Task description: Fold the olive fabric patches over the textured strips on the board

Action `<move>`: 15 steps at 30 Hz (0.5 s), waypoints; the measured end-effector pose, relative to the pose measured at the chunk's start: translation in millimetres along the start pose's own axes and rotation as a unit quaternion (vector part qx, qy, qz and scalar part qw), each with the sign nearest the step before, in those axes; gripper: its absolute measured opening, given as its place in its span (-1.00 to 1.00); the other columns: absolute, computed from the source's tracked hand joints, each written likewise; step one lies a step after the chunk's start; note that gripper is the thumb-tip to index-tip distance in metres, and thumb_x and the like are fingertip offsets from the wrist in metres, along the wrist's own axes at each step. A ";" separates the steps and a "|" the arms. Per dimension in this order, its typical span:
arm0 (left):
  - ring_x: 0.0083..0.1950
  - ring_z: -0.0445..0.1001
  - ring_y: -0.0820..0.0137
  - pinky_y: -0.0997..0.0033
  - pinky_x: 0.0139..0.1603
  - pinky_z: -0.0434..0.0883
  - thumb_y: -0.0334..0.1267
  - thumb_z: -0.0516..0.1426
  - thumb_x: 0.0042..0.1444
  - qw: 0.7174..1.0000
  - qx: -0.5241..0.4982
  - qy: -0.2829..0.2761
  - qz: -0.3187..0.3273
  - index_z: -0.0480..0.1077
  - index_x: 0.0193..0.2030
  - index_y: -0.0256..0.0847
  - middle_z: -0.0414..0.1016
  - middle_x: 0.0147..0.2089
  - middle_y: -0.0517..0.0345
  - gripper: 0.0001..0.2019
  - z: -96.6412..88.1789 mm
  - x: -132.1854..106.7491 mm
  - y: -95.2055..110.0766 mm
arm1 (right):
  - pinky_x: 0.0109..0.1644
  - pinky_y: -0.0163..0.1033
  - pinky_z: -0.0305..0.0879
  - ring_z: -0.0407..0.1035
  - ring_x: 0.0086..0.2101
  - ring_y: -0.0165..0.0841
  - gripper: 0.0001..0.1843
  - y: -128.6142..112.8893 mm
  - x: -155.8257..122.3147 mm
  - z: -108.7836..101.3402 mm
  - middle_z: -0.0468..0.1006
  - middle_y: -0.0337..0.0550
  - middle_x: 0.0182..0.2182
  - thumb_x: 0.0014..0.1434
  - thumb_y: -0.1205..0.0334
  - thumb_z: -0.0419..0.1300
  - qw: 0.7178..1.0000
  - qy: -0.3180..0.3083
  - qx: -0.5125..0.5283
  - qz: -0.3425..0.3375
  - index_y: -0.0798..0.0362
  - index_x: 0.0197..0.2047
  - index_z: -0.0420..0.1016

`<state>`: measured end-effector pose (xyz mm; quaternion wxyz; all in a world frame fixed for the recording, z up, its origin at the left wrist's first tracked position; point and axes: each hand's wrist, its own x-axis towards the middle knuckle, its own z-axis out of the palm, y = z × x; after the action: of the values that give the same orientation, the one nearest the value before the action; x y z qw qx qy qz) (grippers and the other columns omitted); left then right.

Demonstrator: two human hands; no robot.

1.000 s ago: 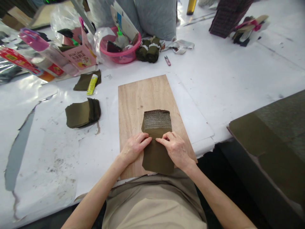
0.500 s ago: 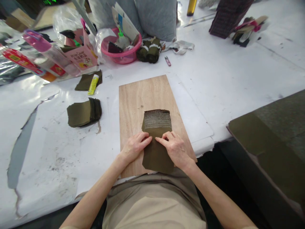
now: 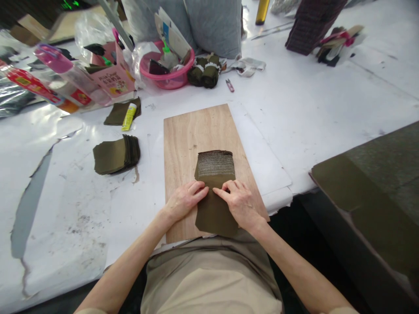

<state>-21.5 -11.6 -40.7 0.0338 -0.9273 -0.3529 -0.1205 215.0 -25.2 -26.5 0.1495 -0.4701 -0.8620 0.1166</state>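
Note:
A stack of olive-green fabric pieces (image 3: 215, 168) lies on a wooden board (image 3: 196, 135) in front of me. My left hand (image 3: 185, 200) and my right hand (image 3: 238, 203) rest on the top piece (image 3: 214, 216), fingertips nearly meeting at its middle. Both hands' fingers are curled and pinch at the fabric's upper part. The near end of that piece hangs over the board's front edge.
A second pile of olive pieces (image 3: 115, 154) lies left of the board, with a yellow glue tube (image 3: 128, 116) beyond it. A pink basin (image 3: 166, 69), rolled olive bundles (image 3: 204, 69), small snips (image 3: 230, 85) and boxes crowd the back. A dark fabric-covered block (image 3: 369, 192) stands right.

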 end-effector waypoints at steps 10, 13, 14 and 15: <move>-0.01 0.40 0.27 0.28 -0.08 0.46 -0.41 -0.03 0.29 0.999 -0.005 -0.031 0.014 0.33 0.13 -0.24 0.42 0.01 -0.09 -0.69 -10.2 -17.5 -15.7 | -0.10 -0.20 0.14 0.21 -0.20 -0.32 -0.68 -0.1 -0.4 0.3 0.43 -0.16 -0.22 0.29 0.30 0.14 1.000 -0.006 -0.007 0.001 -0.14 0.08 0.47; -0.01 0.39 0.26 0.26 -0.06 0.46 -0.41 -0.03 0.29 0.999 -0.016 -0.016 -0.028 0.34 0.12 -0.24 0.43 -0.04 -0.07 -0.70 -12.5 -24.9 -12.0 | -0.09 -0.21 0.13 0.21 -0.19 -0.32 -0.67 0.3 -0.7 0.6 0.42 -0.16 -0.21 0.29 0.31 0.13 1.000 -0.012 -0.005 0.003 -0.15 0.09 0.46; 0.00 0.39 0.26 0.24 -0.04 0.45 -0.41 -0.03 0.29 0.999 -0.017 -0.001 -0.051 0.34 0.12 -0.23 0.43 -0.04 -0.06 -0.70 -13.0 -25.1 -8.2 | -0.09 -0.21 0.13 0.21 -0.19 -0.32 -0.67 0.3 -0.7 0.5 0.42 -0.16 -0.21 0.30 0.30 0.13 1.000 -0.014 -0.004 0.003 -0.15 0.09 0.46; 0.02 0.38 0.25 0.22 -0.01 0.45 -0.40 -0.02 0.29 0.997 -0.018 0.019 -0.075 0.34 0.12 -0.21 0.43 -0.03 -0.06 -0.70 -13.3 -23.9 -3.1 | -0.09 -0.21 0.13 0.21 -0.19 -0.32 -0.68 0.1 -0.6 0.2 0.42 -0.16 -0.20 0.30 0.30 0.12 1.000 -0.015 -0.004 0.004 -0.15 0.09 0.46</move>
<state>-43.5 -26.7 -33.8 0.0145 -0.8964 -0.4180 -0.1470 215.3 -25.7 -26.8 0.1341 -0.4721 -0.8628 0.1210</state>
